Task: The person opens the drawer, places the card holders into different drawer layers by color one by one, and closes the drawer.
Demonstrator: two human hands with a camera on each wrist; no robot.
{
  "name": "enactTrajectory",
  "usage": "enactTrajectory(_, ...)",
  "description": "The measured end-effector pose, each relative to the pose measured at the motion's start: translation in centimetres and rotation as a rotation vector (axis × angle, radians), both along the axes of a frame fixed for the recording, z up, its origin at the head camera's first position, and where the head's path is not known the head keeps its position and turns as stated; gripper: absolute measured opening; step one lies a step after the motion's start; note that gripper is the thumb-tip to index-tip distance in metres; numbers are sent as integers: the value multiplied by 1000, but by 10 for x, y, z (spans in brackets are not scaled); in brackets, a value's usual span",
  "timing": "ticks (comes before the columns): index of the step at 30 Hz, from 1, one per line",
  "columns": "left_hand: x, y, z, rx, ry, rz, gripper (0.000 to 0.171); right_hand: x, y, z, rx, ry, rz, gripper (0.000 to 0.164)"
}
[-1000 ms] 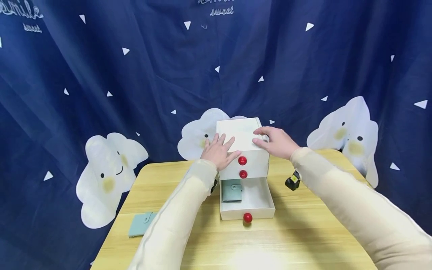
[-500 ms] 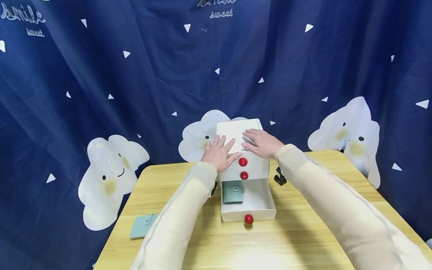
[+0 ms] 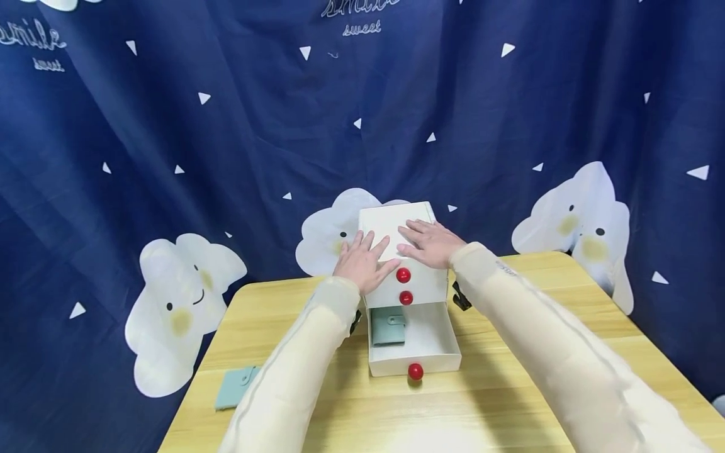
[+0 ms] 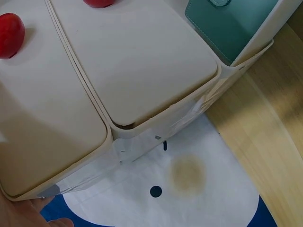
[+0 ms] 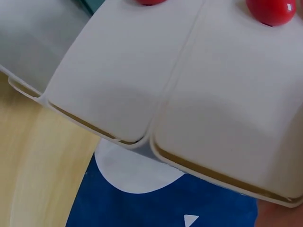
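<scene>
A small white drawer cabinet [image 3: 430, 286] with round red knobs stands on the table. Its bottom drawer [image 3: 433, 333] is pulled out, and a teal snap wallet [image 3: 387, 327] lies in the left part of it. The two upper drawers are closed. My left hand [image 3: 362, 264] rests with spread fingers at the left side of the cabinet's top front edge. On the right side of the top, my right hand [image 3: 427, 242] lies with its fingers straight. Both wrist views show the closed drawer fronts close up; in the left one the wallet [image 4: 227, 26] shows at the top right.
A second teal snap wallet [image 3: 235, 387] lies at the left of the wooden table [image 3: 266, 314], beside my left sleeve. Behind the table hangs a dark blue curtain [image 3: 255, 145] with white clouds and triangles.
My right hand has moved left from the cabinet's right edge, its bent fingers straightening onto the top. My left hand keeps its place. The head view has shifted slightly.
</scene>
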State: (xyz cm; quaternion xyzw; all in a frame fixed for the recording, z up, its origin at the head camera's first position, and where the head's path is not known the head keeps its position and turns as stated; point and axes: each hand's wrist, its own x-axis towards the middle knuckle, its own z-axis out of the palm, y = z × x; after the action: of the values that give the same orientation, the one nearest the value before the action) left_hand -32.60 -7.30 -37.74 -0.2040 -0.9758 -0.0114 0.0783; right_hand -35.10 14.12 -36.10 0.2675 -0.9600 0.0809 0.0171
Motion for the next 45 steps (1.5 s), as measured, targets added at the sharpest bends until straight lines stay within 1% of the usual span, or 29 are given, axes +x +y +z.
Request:
enactTrajectory(3, 2, -2, 0, 16, -7, 5, 73, 1, -2, -3, 1, 5, -10, 71)
enactTrajectory(8, 2, -5, -2, 41, -27, 3, 74, 1, -5, -6, -4, 14, -27, 70)
enactTrajectory(12, 1, -12, -5, 52, -22, 4, 73, 0, -8, -8, -8, 24, -26, 71)
enactTrajectory(14, 2, -15, -5, 64, -20, 2, 72, -1, -9, -8, -2, 26, -26, 72)
enactTrajectory(20, 15, -28, 0, 99, -18, -26, 70, 2, -7, -5, -1, 11, -34, 72)
enactTrajectory(27, 29, -46, 6, 138, -27, -5, 68, 6, -4, -2, -9, 17, -34, 70)
enactTrajectory(30, 35, -53, 6, 139, -28, -17, 68, 8, -1, -3, -19, 10, -45, 69)
enactTrajectory(33, 40, -60, 3, 139, -28, -31, 68, 10, 1, -8, -19, -2, -56, 70)
enactTrajectory(36, 43, -70, 0, 146, -24, -25, 69, 8, 2, -14, -14, 3, -56, 71)
enactTrajectory(38, 44, -78, 0, 150, -15, -13, 70, 5, 0, -14, -14, 18, -50, 71)
enactTrajectory(42, 49, -94, 5, 166, -16, 13, 73, 2, -3, -8, -19, 24, -40, 70)
enactTrajectory(45, 54, -105, 5, 171, -23, 35, 71, 3, -4, -4, -18, 17, -35, 70)
